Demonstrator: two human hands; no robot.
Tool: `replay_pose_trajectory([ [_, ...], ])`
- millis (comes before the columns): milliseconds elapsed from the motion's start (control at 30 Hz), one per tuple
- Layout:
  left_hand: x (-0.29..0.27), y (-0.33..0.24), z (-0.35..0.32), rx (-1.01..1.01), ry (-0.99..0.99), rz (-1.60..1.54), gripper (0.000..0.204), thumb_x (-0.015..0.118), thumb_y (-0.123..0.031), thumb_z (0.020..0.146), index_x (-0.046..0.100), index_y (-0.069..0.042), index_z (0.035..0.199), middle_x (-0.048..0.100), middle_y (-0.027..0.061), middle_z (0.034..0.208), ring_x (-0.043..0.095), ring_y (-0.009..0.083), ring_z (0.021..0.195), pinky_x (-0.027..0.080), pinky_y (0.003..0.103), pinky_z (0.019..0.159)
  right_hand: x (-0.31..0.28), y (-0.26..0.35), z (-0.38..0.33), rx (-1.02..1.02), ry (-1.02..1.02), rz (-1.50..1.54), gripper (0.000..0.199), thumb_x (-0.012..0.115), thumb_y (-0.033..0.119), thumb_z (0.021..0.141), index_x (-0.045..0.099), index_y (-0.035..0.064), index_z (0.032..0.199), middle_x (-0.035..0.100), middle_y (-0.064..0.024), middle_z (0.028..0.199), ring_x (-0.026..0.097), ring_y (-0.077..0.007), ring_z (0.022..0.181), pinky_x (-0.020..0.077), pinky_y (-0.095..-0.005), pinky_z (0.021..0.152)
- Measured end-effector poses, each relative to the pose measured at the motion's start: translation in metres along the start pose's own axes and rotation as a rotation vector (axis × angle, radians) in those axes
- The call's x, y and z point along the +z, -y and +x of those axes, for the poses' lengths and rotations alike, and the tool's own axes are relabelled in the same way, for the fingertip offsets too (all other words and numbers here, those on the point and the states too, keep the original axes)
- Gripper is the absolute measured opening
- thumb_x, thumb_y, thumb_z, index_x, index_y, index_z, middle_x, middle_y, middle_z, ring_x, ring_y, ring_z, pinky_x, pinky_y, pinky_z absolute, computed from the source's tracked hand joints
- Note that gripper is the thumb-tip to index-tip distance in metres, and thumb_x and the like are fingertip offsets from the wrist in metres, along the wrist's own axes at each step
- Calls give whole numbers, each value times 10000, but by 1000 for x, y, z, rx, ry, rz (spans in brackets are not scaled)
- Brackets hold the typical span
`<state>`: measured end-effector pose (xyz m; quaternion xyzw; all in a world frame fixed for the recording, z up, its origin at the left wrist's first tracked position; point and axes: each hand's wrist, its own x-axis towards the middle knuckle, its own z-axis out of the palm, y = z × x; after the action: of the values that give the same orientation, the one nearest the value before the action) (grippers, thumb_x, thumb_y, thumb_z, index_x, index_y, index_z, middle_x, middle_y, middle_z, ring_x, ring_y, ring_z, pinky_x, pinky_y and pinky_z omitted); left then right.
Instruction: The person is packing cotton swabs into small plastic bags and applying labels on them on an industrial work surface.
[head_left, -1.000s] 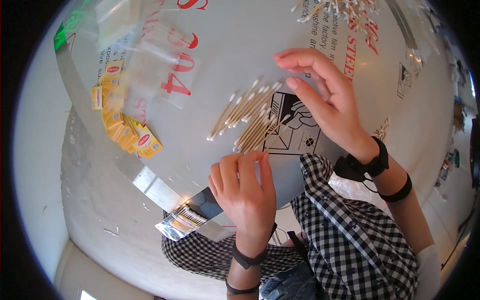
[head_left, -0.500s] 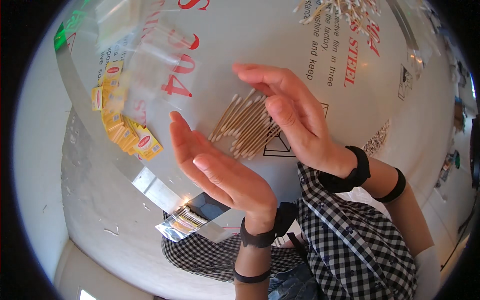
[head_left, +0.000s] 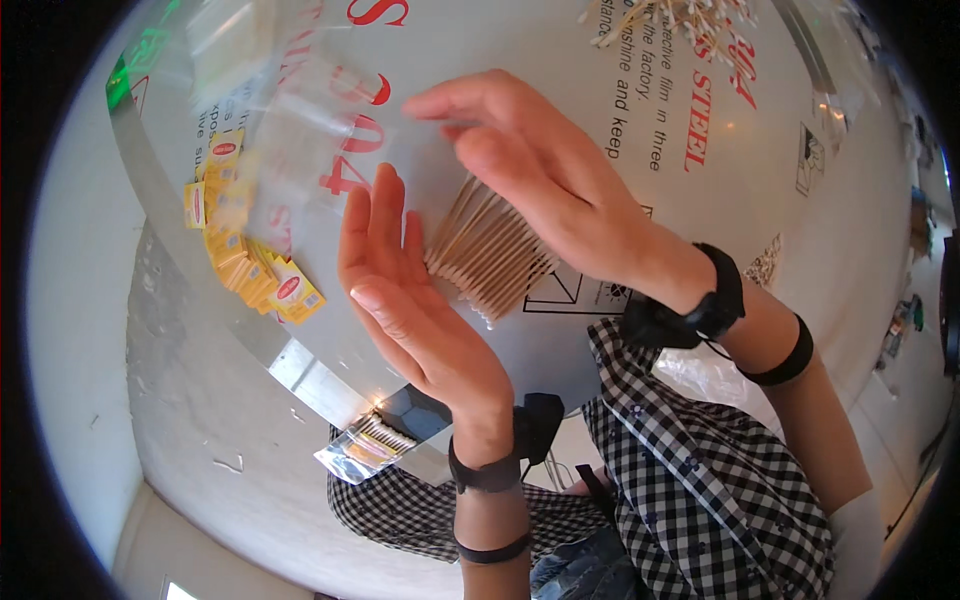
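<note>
A row of cotton swabs (head_left: 497, 250) with thin wooden sticks lies on the film-covered metal table between my hands. The sticks run slantwise, side by side, and their lower tips line up fairly evenly. Along the left end of the row stands my left hand (head_left: 425, 315), open with its fingers stretched out and touching or very near the tips. My right hand (head_left: 555, 190) is open too, its fingers stretched over the opposite end and hiding those tips. Neither hand grips a swab.
Yellow printed cards (head_left: 232, 245) lie in an overlapping stack at the left, beside clear plastic bags (head_left: 320, 125). A filled bag of swabs (head_left: 370, 442) rests near the table's edge. More loose swabs (head_left: 685, 22) are heaped at the far right.
My right hand has moved left and away from me, over the swabs' far tips. My left hand has shifted up against the near tips. The swabs now lie in a more even row.
</note>
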<state>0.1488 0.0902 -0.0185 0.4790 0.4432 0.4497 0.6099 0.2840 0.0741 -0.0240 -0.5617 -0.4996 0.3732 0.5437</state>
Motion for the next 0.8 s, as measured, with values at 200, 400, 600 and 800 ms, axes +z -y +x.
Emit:
replay_pose_trajectory([
  [200, -7, 0, -9, -23, 125, 111, 733, 264, -566, 1071, 331, 24, 1500, 464, 240, 1493, 411, 344, 1426, 290, 461, 1179, -7, 3, -27, 130, 22, 101, 458, 428, 340, 1094, 498, -24, 1363, 603, -129, 1300, 575, -227, 1246, 439, -388, 1061],
  [400, -8, -6, -37, 332, 335, 1158, 967, 334, -706, 980, 301, 99, 1514, 344, 276, 1573, 283, 429, 1491, 151, 542, 1218, -22, 10, -50, 17, -237, 110, 527, 301, 409, 1109, 500, -38, 1305, 630, -186, 1254, 627, -277, 1171, 469, -399, 990],
  [600, 8, 15, -49, 329, 453, 1580, 1112, 372, -807, 884, 284, 97, 1527, 275, 279, 1605, 256, 421, 1504, 202, 549, 1205, -33, 8, -77, 80, -316, 67, 488, 315, 381, 1111, 510, -31, 1285, 638, -180, 1230, 653, -276, 1095, 475, -391, 953],
  [800, 8, 13, -31, 404, 413, 1611, 1151, 369, -833, 859, 272, 97, 1529, 279, 282, 1601, 274, 420, 1496, 268, 534, 1188, -29, 6, -79, 107, -287, 70, 491, 335, 387, 1108, 511, -36, 1284, 630, -171, 1236, 648, -255, 1092, 483, -383, 936],
])
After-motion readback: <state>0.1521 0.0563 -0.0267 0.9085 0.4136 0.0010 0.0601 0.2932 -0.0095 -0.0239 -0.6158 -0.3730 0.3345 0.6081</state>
